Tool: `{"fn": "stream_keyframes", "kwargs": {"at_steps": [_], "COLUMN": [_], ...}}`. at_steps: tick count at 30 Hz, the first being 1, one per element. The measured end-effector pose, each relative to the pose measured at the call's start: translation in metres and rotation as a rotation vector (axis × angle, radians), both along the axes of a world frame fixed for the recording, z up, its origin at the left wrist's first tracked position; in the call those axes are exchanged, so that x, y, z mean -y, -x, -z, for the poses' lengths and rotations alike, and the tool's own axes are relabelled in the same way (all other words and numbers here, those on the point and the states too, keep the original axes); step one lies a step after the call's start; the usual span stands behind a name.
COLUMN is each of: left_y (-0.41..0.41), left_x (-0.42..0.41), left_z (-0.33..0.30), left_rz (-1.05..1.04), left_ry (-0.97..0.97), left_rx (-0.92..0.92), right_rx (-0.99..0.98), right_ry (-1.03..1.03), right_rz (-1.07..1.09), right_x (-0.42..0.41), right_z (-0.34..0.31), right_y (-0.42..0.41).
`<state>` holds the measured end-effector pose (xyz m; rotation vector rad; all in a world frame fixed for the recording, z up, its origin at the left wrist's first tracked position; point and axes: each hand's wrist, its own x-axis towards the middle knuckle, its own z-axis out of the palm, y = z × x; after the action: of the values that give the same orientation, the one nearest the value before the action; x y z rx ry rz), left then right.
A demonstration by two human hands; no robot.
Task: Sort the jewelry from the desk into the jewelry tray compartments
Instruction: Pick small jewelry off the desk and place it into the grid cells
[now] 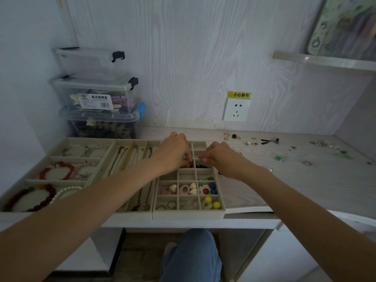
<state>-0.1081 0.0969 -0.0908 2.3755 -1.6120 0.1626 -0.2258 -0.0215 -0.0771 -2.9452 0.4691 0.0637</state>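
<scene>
Three beige jewelry trays sit side by side on the desk. The grid tray (154, 210) holds rings and coloured earrings in small compartments. The middle tray (130, 141) has necklaces in long slots, and the left tray (36, 181) has bracelets. Both hands hover over the upper part of the grid tray. My left hand (175, 152) has its fingers curled down, tips over a dark item in a compartment. My right hand (220, 158) pinches something tiny and pale between thumb and forefinger; I cannot tell what it is. Loose earrings (252, 141) lie on the desk at right.
Stacked clear storage boxes (97, 98) stand at the back left against the wall. A wall socket (236, 109) sits above the desk. More small jewelry (309, 163) is scattered toward the far right. A shelf (325, 60) juts out upper right. My knee shows under the desk.
</scene>
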Motion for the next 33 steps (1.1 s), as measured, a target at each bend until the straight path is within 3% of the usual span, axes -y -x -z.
{"fn": "stream_keyframes", "kwargs": {"at_steps": [7, 11, 27, 33], "left_y": [-0.003, 0.01, 0.096, 0.109], "left_x": [-0.005, 0.005, 0.169, 0.215], "left_z": [-0.007, -0.016, -0.026, -0.007], "left_rz": [-0.004, 0.031, 0.192, 0.237], "left_ry": [0.078, 0.131, -0.062, -0.163], "left_rx": [0.02, -0.078, -0.314, -0.306], "right_rx": [0.057, 0.137, 0.189, 0.153], "right_ry": [-0.083, -0.064, -0.044, -0.05], "right_rz": [0.026, 0.056, 0.54, 0.696], "right_x": [0.008, 0.01, 0.138, 0.19], "right_z": [0.002, -0.009, 0.003, 0.02], "right_y": [0.001, 0.015, 0.131, 0.152]}}
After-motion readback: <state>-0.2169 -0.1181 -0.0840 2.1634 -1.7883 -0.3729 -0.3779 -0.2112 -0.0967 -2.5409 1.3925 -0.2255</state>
